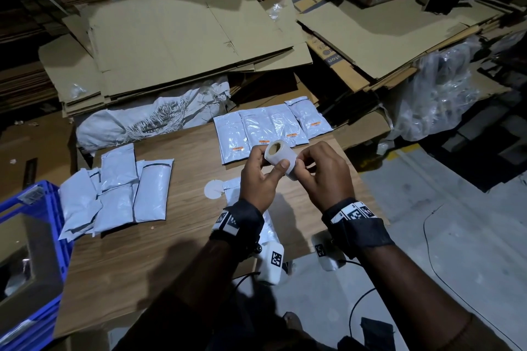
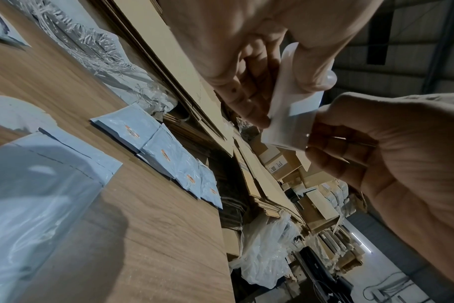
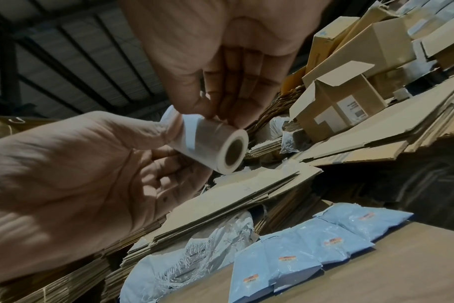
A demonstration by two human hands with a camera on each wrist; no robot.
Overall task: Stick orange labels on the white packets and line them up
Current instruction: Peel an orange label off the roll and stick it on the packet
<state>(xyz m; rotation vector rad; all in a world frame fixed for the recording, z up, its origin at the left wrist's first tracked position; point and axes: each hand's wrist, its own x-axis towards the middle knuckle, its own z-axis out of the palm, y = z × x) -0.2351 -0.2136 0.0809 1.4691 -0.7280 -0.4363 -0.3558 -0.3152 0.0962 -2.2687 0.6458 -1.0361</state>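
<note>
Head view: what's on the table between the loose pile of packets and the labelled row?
Only bare wood table lies between the pile and the row.

Head looks down; wrists look up close; all share labelled packets (image 1: 272, 129).
</note>
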